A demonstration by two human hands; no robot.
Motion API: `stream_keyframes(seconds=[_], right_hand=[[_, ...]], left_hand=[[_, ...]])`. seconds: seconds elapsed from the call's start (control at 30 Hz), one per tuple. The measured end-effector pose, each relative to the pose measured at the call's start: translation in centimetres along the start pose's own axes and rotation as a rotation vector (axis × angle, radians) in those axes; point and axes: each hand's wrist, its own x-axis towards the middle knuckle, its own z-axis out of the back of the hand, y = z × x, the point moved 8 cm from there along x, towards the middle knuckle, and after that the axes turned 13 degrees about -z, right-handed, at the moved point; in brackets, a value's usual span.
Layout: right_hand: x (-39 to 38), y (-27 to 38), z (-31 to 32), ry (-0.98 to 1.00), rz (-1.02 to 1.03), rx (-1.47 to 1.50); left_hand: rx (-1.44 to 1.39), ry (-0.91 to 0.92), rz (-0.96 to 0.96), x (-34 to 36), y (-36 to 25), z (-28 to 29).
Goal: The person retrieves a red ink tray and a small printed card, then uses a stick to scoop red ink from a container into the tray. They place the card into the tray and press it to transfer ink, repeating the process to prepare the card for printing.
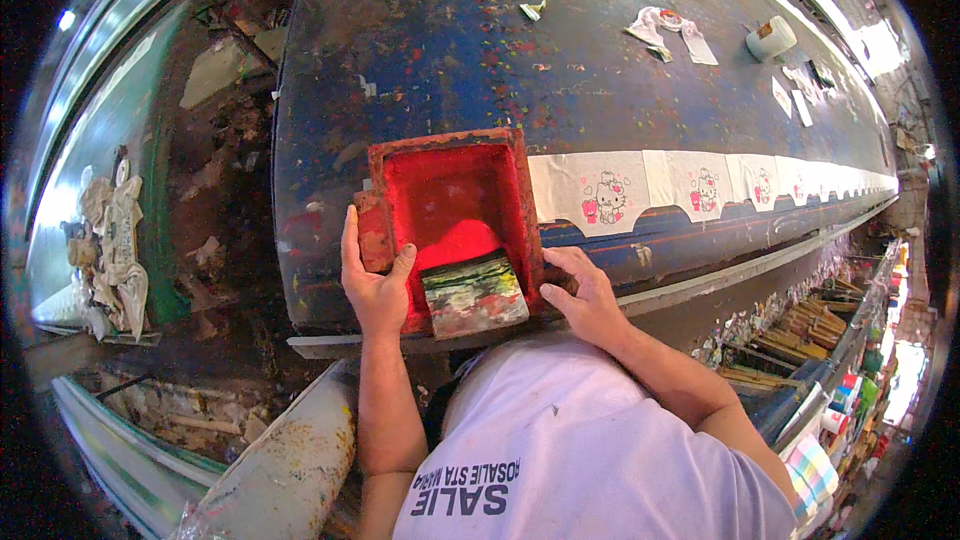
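Observation:
A screen printing frame [376,166] with red-stained wooden sides lies on the long dark table in front of me. Wet red ink [462,240] is pooled inside it. A squeegee [474,298], smeared with black, yellow and white paint, rests at the frame's near end. My left hand [378,285] is closed on the left side of the frame, by a red-stained block [374,232] that sticks out there. At the right side, my right hand [582,292] grips the edge between thumb and fingers. White fabric pieces [590,190] with a printed cartoon cat run in a row to the right.
The paint-spattered table [430,50] stretches away from me. A white bucket [770,40] and crumpled white cloths [672,34] lie on its far right. Wooden-handled tools [800,330] fill a rack below the near edge. Another table [100,190] with piled rags stands left.

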Motion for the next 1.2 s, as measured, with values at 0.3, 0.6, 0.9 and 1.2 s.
stream_keyframes(seconds=[0.3, 0.6, 0.9, 1.2], right_hand=[[-0.4, -0.2, 0.0, -0.039, -0.045, 0.009], [-0.5, -0.4, 0.0, -0.079, -0.031, -0.007], [-0.4, -0.4, 0.1, -0.1, -0.077, 0.001], [-3.0, 7.9, -4.3, 0.088, 0.49, -0.362]], left_hand=[[-0.034, 0.019, 0.022, -0.1, 0.2, -0.4], [0.017, 0.025, 0.016, 0.0, 0.9, -0.3], [0.02, 0.008, -0.019, 0.0, 0.6, -0.5], [-0.004, 0.031, 0.084, -0.7, 0.5, -0.2]])
